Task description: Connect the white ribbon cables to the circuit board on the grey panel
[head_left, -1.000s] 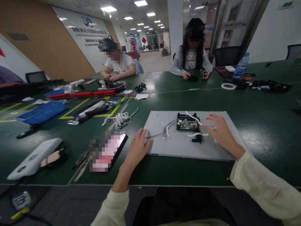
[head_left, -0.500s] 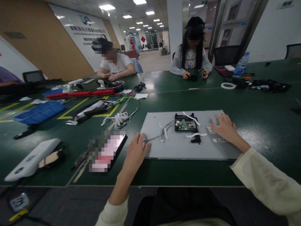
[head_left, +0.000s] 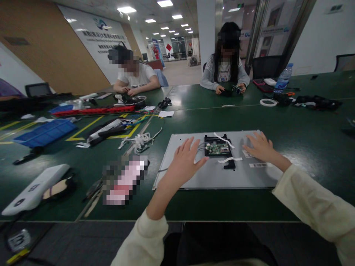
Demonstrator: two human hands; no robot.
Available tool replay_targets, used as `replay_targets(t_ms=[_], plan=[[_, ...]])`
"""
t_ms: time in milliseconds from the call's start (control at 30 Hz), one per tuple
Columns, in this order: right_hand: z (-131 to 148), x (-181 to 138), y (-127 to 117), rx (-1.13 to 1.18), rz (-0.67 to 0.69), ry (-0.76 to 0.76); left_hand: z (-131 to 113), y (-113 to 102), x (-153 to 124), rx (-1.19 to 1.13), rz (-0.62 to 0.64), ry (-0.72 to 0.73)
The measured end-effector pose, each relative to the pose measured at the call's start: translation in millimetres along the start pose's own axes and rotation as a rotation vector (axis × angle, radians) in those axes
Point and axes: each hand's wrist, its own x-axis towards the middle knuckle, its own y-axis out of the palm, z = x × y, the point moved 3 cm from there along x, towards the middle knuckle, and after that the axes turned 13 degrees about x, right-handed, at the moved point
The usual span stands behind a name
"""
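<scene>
The grey metal panel (head_left: 210,178) lies flat on the green tabletop (head_left: 222,207), directly before the wearer. The left hand (head_left: 183,162) is released, fingers spread, over the panel's left half, nearest the grey cable (head_left: 163,170), part of which it hides. The right hand (head_left: 260,146) is likewise released, fingers apart, at the panel's right end beside 2 white labels (head_left: 257,165); contact with the surface cannot be determined for either hand. Near the panel's centre, a green circuit board (head_left: 217,148) sits in a black bracket (head_left: 229,166), with 2 white tape strips (head_left: 230,160) across the bracket. Left of the panel are a smartphone (head_left: 126,183) and a tangle of white strips (head_left: 140,142); farther left is a blue plastic tray (head_left: 46,131). Beyond the panel, toward the right, are a white ring (head_left: 268,106) and a water bottle (head_left: 283,79). Across the tabletop, well beyond the panel, sit 2 co-workers (head_left: 226,70).
</scene>
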Motion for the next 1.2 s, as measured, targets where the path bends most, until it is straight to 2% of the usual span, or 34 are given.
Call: replay_targets(t_ms=[100,200,367,867,1200], plan=[[24,14,7,0.133,-0.033,-0.143,-16,20,40,-0.106,0.019,0.134],[46,23,19,0.298,-0.068,-0.285,-25,49,66,-0.148,0.002,0.168],[57,17,37,0.311,-0.049,-0.342,-29,77,67,-0.123,-0.053,0.161],[58,13,35,0.270,0.001,-0.362,-31,77,60,-0.035,-0.041,0.219],[65,8,26,0.322,0.000,-0.383,-36,70,54,-0.039,-0.015,0.125]])
